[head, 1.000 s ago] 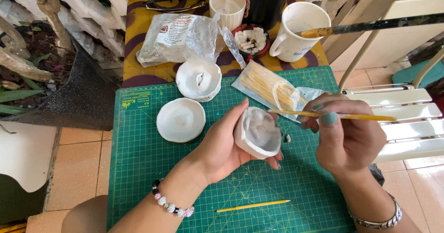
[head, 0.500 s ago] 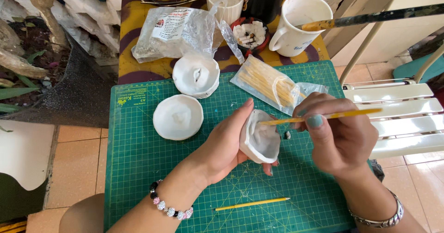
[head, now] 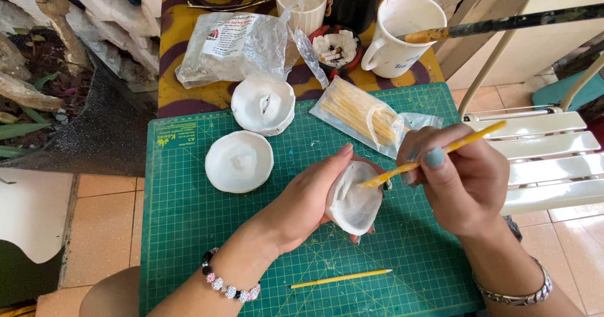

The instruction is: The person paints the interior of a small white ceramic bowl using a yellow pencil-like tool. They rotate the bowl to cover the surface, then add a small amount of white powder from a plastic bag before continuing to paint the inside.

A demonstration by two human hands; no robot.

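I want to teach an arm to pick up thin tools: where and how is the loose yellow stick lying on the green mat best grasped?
Take the yellow stick at its middle, coming straight down from above with the grip across its width. It lies flat on the green mat, long and thin, nearly level, with bare mat on both sides, below the left hand, which holds the white shell.
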